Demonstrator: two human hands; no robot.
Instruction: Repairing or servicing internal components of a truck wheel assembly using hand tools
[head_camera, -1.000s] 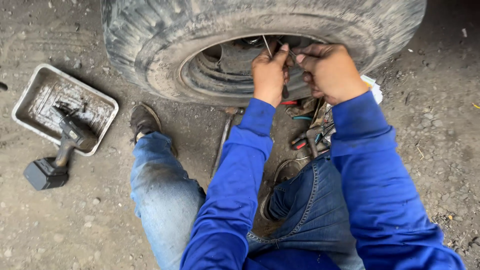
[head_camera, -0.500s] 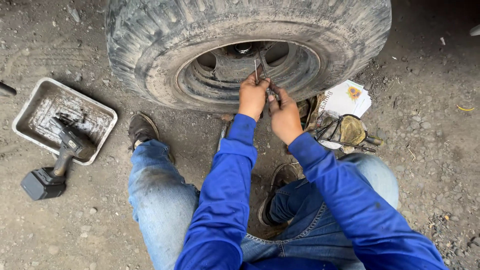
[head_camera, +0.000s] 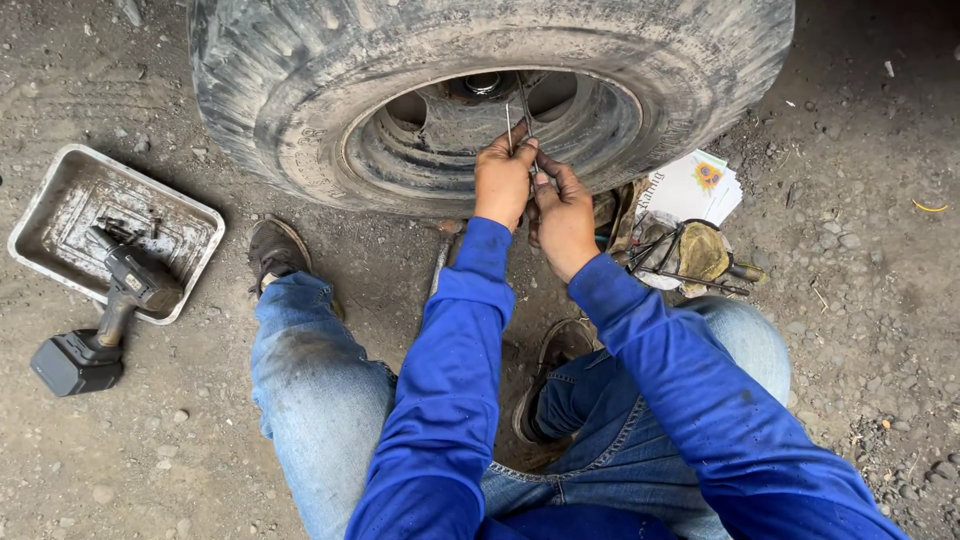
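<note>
A big worn tyre (head_camera: 300, 90) on a grey steel wheel rim (head_camera: 420, 150) stands on the dirt in front of me. My left hand (head_camera: 503, 180) is closed around thin metal rods (head_camera: 510, 122) that stick up toward the rim's opening. Close beside it, my right hand (head_camera: 562, 215) pinches the same thin pieces lower down. Both arms wear blue sleeves. I sit on the ground in jeans, with my left shoe (head_camera: 277, 252) near the tyre.
A dirty metal tray (head_camera: 60, 195) lies at the left, with a cordless impact driver (head_camera: 105, 315) resting partly over its edge. Right of my hands sit a stack of white papers (head_camera: 695, 185), work gloves (head_camera: 700, 255) and small tools. Gravel covers the ground.
My view has shifted so the wheel sits more central. Both hands came down from the upper rim and drew together at the lower opening, holding the thin rods.
</note>
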